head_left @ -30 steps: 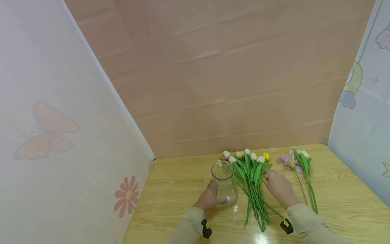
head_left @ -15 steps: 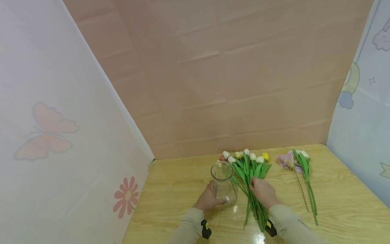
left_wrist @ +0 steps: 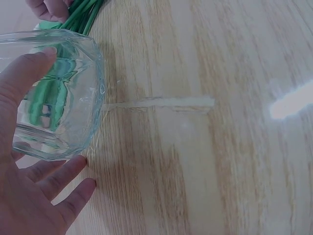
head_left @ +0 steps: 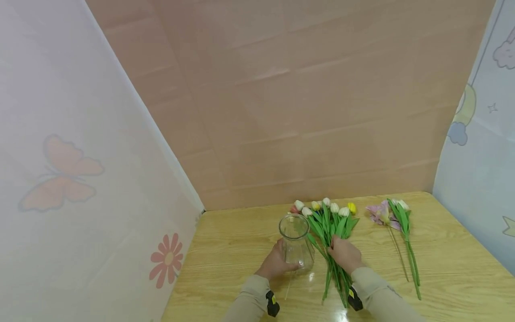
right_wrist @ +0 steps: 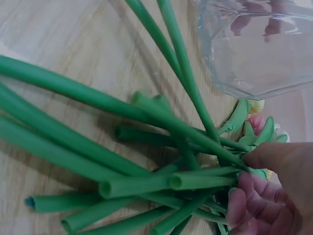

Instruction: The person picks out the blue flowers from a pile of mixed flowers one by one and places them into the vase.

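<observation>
My left hand (head_left: 277, 261) grips the lower side of a clear glass vase (head_left: 299, 250) that tilts on the table. In the left wrist view the thumb lies along the vase's faceted wall (left_wrist: 83, 117), fingers on the far side. Right of it lies a bunch of artificial tulips (head_left: 334, 207) with white, yellow and pink heads pointing to the back wall and green stems toward me. My right hand (head_left: 347, 255) is over the middle of that bunch. In the right wrist view the thumb and fingers (right_wrist: 261, 155) pinch a green stem (right_wrist: 195, 132) among several crossing stems.
Farther right lie a pinkish-purple flower (head_left: 379, 213) on a thin stem and a white tulip stem with green leaves (head_left: 403, 219). A whitish strip (left_wrist: 166, 103) marks the wooden table (head_left: 225, 250) near the vase. A pinkish-brown backdrop (head_left: 257, 112) rises behind.
My right hand has moved left from the right edge of the tulip bunch onto its stems, then slightly toward me. The left hand and vase stay in place.
</observation>
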Motion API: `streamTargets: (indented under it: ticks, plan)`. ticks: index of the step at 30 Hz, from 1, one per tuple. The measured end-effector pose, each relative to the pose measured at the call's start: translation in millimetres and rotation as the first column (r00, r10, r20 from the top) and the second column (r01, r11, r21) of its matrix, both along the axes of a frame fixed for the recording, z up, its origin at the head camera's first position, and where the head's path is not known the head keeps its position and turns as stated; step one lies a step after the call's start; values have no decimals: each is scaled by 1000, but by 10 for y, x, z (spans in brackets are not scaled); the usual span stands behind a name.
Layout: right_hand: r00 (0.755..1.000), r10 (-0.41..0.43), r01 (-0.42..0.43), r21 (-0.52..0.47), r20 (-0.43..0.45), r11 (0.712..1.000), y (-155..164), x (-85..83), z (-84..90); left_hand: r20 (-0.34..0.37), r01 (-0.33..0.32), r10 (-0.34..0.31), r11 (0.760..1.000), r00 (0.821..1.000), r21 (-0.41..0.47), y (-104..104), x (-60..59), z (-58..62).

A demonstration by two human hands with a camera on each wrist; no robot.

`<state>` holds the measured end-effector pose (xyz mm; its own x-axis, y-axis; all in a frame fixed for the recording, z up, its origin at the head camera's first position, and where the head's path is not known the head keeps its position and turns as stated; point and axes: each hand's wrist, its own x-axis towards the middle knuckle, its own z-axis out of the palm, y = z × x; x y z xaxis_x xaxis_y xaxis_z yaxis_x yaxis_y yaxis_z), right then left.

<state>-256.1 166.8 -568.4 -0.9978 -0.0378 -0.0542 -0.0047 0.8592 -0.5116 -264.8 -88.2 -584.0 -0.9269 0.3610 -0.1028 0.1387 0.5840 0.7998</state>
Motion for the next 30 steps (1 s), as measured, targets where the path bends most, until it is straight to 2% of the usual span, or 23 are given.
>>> streamTargets:
  ticks: [4,10,18,24,30]
  plan:
    - [1000,-1,1,0,25,1000,16,-10,1,6,3,-3,1000,1000,-6,-3,7,-9]
    - [1000,-23,23,-23,-11,999,28,-7,-3,-17,12,-12,1000,1000,-18,-15,-11,-38]
    - [989,-60,59,-10,-132,998,59,-1,-4,-19,20,-20,1000,1000,-2,-16,-45,-57]
    - [981,-64,64,-3,-184,998,109,1,10,-16,19,-19,1000,1000,2,-17,-46,-71]
    - [955,-47,58,30,-293,998,183,45,62,-13,13,-13,1000,1000,-2,-14,-32,-50]
